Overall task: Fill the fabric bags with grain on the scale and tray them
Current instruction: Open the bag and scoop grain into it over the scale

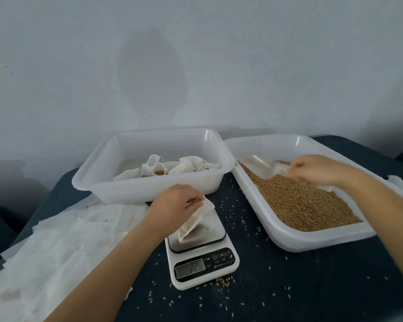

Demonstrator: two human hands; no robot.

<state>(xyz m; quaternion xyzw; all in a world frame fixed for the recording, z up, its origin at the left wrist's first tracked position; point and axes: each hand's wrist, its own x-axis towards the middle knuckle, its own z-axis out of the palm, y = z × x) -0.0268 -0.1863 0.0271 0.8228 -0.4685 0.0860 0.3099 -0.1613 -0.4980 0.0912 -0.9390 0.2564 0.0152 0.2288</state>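
While the left hand (pixel 176 201) pinches the top edge of a bag (pixel 196 220) between thumb and curled fingers, the bag hangs tilted with its lower corner on the steel platform of the scale (pixel 201 259). The scale's display is lit, but its digits are too blurred to read. Just behind this hand stands a clear bin (pixel 102 182), which holds several filled bags (pixel 172 167), one of them open at the top with grain showing inside. To the left of the scale, a layer of flat empty bags (pixel 56 247) covers the dark table (pixel 300 287).

The right hand (pixel 314 170) hovers over the far end of a second clear tray (pixel 312 242), fingers curled around a translucent scoop (pixel 269 171) whose bowl points left and dips toward the grain (pixel 300 203). The grain fills the tray floor in an even brown bed. This tray sits to the right of the scale and touches the bin at its far left corner. Loose kernels (pixel 223 281) lie scattered across the table, thickest just in front of the scale. A pale wall (pixel 196 66) rises behind the table.
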